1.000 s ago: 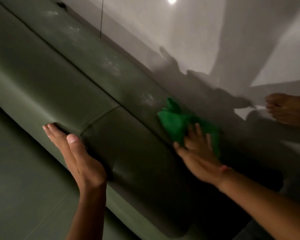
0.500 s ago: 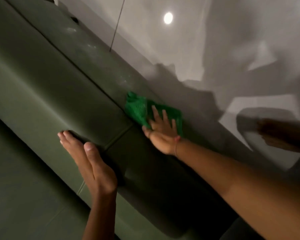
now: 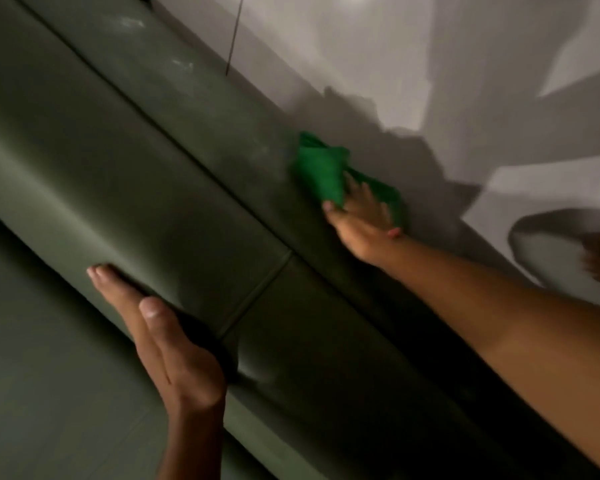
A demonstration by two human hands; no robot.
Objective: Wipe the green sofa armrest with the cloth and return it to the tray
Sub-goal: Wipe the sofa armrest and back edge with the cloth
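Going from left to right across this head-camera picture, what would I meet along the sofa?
left hand, flat against the sofa armrest → green cloth → right hand, pressing on the cloth's right part

Cloth (image 3: 321,171) partly beneath right hand (image 3: 361,216)

We see the green sofa armrest (image 3: 153,188) as a long padded roll crossed by one short seam (image 3: 257,296). Beyond the seam, on the armrest's top strip, lies the crumpled green cloth (image 3: 321,171), pressed flat under our right hand (image 3: 361,216). Just on the near side of the seam, our left hand (image 3: 163,341) rests flat against the roll. Far beyond the seam there are pale smears, perhaps dust.
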